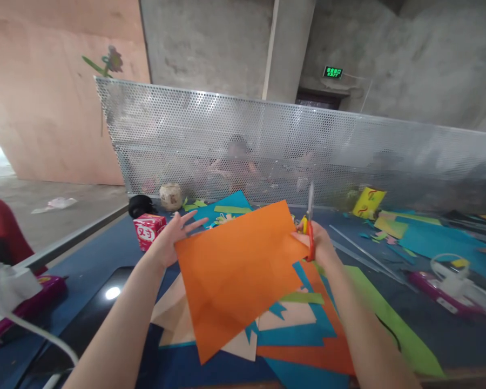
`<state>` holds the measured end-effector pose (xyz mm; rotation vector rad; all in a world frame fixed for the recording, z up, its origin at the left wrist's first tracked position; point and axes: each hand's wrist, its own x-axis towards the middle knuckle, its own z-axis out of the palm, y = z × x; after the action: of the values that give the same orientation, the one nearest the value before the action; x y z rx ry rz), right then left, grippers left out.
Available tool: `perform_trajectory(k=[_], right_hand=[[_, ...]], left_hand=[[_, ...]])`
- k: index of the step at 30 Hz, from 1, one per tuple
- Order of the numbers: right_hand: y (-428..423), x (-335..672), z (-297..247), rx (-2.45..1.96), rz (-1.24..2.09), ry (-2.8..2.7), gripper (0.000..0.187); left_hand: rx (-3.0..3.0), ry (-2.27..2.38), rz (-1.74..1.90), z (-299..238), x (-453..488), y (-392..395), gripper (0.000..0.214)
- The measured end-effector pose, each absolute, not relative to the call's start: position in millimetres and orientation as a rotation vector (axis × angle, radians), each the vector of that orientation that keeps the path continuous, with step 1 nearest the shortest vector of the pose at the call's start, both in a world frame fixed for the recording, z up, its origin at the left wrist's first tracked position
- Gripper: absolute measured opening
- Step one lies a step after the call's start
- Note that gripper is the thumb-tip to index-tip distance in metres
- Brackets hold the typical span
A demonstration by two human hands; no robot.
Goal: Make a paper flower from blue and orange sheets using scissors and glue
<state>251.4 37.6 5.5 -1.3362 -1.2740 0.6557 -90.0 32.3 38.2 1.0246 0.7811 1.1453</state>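
Note:
A large sheet of orange paper (238,270) is raised at a tilt over the table, with a notch cut in its right edge. My left hand (177,233) is at the sheet's upper left corner, fingers spread and stretched out; whether its hidden side touches the paper I cannot tell. My right hand (319,243) grips a pair of scissors (310,229) with red and yellow handles, blades pointing up. The fingers of this hand also meet the sheet's right edge. Beneath lie cut sheets of blue paper (295,334) and pale paper (287,317).
A red box (149,231), a roll of tape (140,206) and a whitish round object (170,196) stand at the back left. Green paper (392,319) and a purple power strip (445,294) lie right. A perforated metal screen (210,135) closes the back; people sit behind it.

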Motion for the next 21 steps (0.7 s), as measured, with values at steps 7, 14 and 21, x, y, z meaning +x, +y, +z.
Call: perform_trajectory(k=[7, 14, 21], right_hand=[[33.4, 261.4, 5.2, -1.166, 0.662, -1.006, 0.041], [33.6, 265.4, 7.4, -1.066, 0.678, -0.885, 0.04], [28.7, 259.8, 4.9, -1.074, 0.728, -1.027, 0.038]], left_hand=[[0.872, 0.767, 1.085, 17.6, -83.6, 42.8, 0.065], [1.086, 0.859, 0.977, 11.0, -49.6, 34.0, 0.045], [1.082, 0.953, 1.369, 11.7, -65.7, 45.6, 0.042]])
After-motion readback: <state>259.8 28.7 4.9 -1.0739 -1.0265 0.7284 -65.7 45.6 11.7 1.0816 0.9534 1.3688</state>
